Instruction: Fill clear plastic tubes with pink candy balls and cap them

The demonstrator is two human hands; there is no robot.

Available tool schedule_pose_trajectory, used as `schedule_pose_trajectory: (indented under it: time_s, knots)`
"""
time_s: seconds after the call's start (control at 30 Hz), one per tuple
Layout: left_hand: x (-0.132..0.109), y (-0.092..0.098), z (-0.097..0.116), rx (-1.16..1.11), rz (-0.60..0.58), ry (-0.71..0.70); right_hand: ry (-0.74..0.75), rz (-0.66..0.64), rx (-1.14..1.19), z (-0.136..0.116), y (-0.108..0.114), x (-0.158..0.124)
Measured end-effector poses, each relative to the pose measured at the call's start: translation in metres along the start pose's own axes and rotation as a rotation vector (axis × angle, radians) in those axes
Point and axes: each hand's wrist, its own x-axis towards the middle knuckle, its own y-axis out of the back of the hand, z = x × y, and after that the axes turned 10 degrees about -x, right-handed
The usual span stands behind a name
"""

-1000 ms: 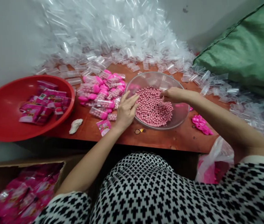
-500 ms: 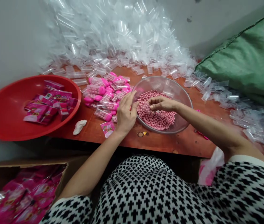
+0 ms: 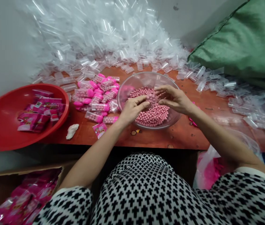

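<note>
Right now both hands hang over the clear bowl (image 3: 170, 120), which stands near the front edge of the wooden bench (image 3: 188, 137), about midway along. The pink balls (image 3: 154, 115) lie heaped in it, directly under the fingers. The left hand (image 3: 132, 110) is curled, fingertips pinched nearly together. The right hand (image 3: 175, 100) is loosely cupped, its fingertips almost meeting the left's. Whether either hand holds anything I cannot tell. Filled pink-capped tubes (image 3: 95, 93) lie just left of the bowl.

Small round pink balls (image 3: 156, 115) lie heaped in a clear bowl (image 3: 132, 82); bowl upright.
</note>
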Motion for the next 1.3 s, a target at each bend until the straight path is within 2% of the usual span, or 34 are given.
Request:
schedule_pose_trajectory:
  time_s: [0.1, 0.17, 0.27, 0.37, 0.53, 0.67, 0.77, 0.87, 0.93, 1.0, 1.07, 1.1, 1.17, 1.3]
  knots:
    - [0.003, -0.005, 0.003, -0.030, -0.089, 0.048, 0.187, -0.113, -0.242, -0.005, 0.015, 0.001]
    - [0.004, -0.007, 0.004, -0.013, -0.117, 0.056, 0.237, -0.150, -0.344, -0.007, 0.018, 0.002]
    - [0.004, -0.009, 0.003, 0.022, -0.120, 0.048, 0.198, -0.183, -0.406, -0.007, 0.014, 0.001]
    - [0.003, -0.008, 0.002, 0.109, -0.135, 0.024, 0.153, -0.201, -0.382, -0.005, 0.001, -0.007]
    - [0.005, -0.002, -0.003, 0.307, -0.049, 0.013, -0.046, -0.100, -0.380, -0.003, -0.026, -0.022]
    - [0.005, 0.000, -0.006, 0.383, -0.079, 0.038, -0.109, -0.075, -0.409, -0.003, -0.039, -0.029]
    - [0.003, -0.002, -0.004, 0.419, -0.072, 0.041, -0.118, -0.057, -0.365, -0.001, -0.034, -0.035]
    - [0.002, -0.006, 0.000, 0.351, 0.009, 0.107, -0.148, 0.076, -0.344, 0.008, -0.009, -0.044]
    - [0.002, -0.010, 0.004, 0.256, 0.064, 0.176, -0.306, 0.205, -0.439, 0.020, 0.017, -0.054]
    - [0.002, -0.015, 0.009, 0.180, 0.117, 0.231, -0.632, 0.291, -0.614, 0.037, 0.044, -0.066]
    - [0.002, -0.018, 0.013, 0.131, 0.154, 0.266, -0.974, 0.250, -0.763, 0.056, 0.063, -0.075]
    - [0.003, -0.019, 0.014, 0.110, 0.164, 0.274, -1.097, 0.199, -0.808, 0.066, 0.069, -0.078]
    - [0.003, -0.020, 0.015, 0.066, 0.166, 0.283, -1.225, 0.098, -0.846, 0.082, 0.073, -0.080]
    - [0.003, -0.015, 0.010, 0.027, 0.116, 0.266, -1.221, 0.018, -0.878, 0.102, 0.065, -0.072]
